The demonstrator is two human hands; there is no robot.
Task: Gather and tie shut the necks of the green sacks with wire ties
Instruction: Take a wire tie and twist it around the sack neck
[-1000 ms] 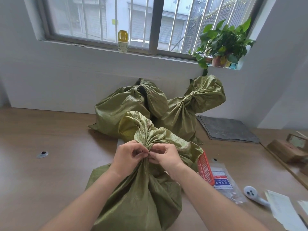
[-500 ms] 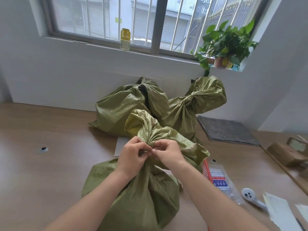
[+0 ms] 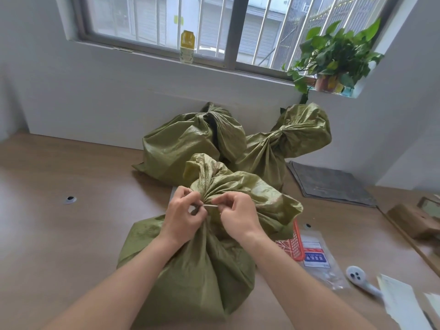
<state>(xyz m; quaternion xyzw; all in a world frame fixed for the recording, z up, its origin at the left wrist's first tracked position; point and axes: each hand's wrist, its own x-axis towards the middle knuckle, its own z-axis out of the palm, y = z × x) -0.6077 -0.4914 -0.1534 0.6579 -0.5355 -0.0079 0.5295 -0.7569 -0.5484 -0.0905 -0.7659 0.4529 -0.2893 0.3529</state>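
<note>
Our left hand [image 3: 183, 216] and right hand [image 3: 237, 216] each pinch an end of the wire tie [image 3: 210, 205] at the neck [image 3: 209, 195], where we judge this soft, light, crinkly green sack [image 3: 202, 270] is best held.

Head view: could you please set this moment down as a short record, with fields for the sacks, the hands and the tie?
in work: near sack on the table, neck bunched
tie: wire tie, short and pale, at that neck
left: left hand pinches one end of the tie
right: right hand pinches the other end
behind: back left sack and back right sack by the wall, necks bunched; ties not discernible
to the right: red basket and plastic packet on the table
</note>
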